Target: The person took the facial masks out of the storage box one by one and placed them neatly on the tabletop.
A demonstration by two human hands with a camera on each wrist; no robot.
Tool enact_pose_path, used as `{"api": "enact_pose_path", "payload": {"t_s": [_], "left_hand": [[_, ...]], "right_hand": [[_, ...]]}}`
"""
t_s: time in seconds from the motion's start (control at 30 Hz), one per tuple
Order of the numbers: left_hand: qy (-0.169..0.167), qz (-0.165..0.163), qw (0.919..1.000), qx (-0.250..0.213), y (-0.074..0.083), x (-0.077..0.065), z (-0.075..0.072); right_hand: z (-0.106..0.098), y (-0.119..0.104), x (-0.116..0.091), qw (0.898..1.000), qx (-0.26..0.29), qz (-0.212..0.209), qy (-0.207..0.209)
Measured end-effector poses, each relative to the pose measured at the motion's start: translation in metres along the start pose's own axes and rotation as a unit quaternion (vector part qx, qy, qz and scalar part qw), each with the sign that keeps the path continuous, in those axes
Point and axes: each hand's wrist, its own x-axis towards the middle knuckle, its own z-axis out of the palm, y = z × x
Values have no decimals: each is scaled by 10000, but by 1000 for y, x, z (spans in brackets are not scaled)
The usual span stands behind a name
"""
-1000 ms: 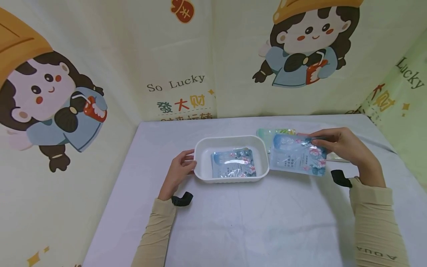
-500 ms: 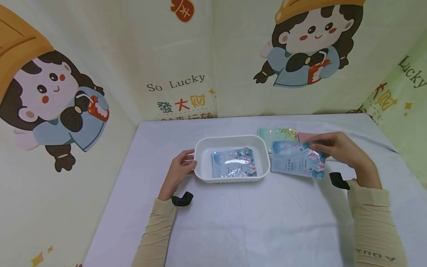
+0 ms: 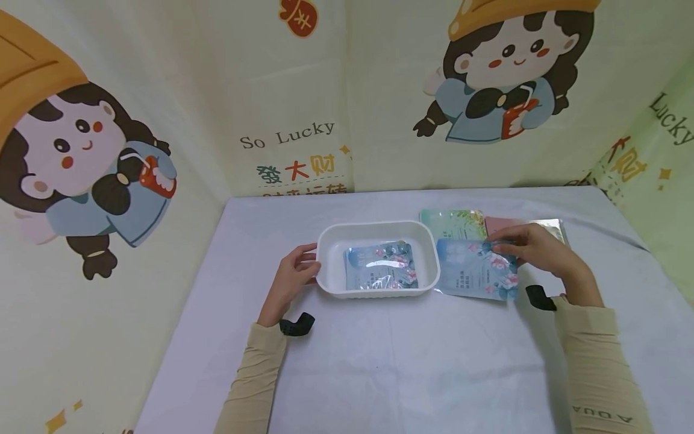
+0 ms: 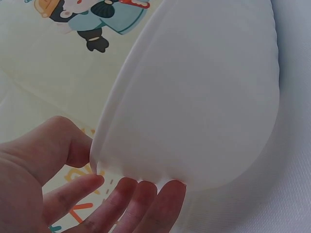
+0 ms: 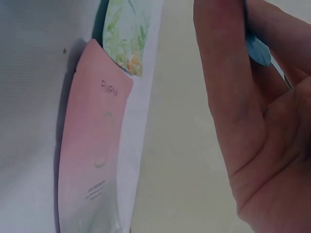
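A white plastic tray [image 3: 331,241] stands on the table, with a blue floral face mask packet [image 3: 379,265] lying flat inside. My left hand [image 3: 293,277] holds the tray's left end; in the left wrist view its fingertips press the outer wall [image 4: 194,97] and the thumb sits at the rim. To the right of the tray, my right hand [image 3: 542,250] pinches a second blue packet [image 3: 472,271] by its upper right corner. That packet's left edge is close to the tray; whether they touch I cannot tell. Only a sliver of blue shows past the fingers in the right wrist view.
Behind the right hand lie a green packet [image 3: 452,223], a pink packet [image 5: 95,136] and a silvery packet [image 3: 555,229]. A cartoon-printed cloth [image 3: 379,108] hangs along the table's back and sides. The table wears a white cloth [image 3: 406,367].
My right hand has moved left and nearer to me with the blue packet, which now lies lower and uncovers the pink and silvery packets behind. The left hand and the tray have stayed put.
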Motion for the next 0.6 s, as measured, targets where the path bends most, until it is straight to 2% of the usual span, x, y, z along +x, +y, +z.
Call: {"api": "enact_pose_path", "payload": {"t_s": [0.13,0.33,0.6], "left_hand": [[87,20,10000,-12,-5,0,2],[191,84,9998,57,-5,-2,5],[229,18,9997,60,-5,-5,8]], "right_hand": [[3,4,4,9998,-4,70,-184],[8,8,7,9992,-328,36,-208],[14,15,9,9982,-420,-205,-380]]}}
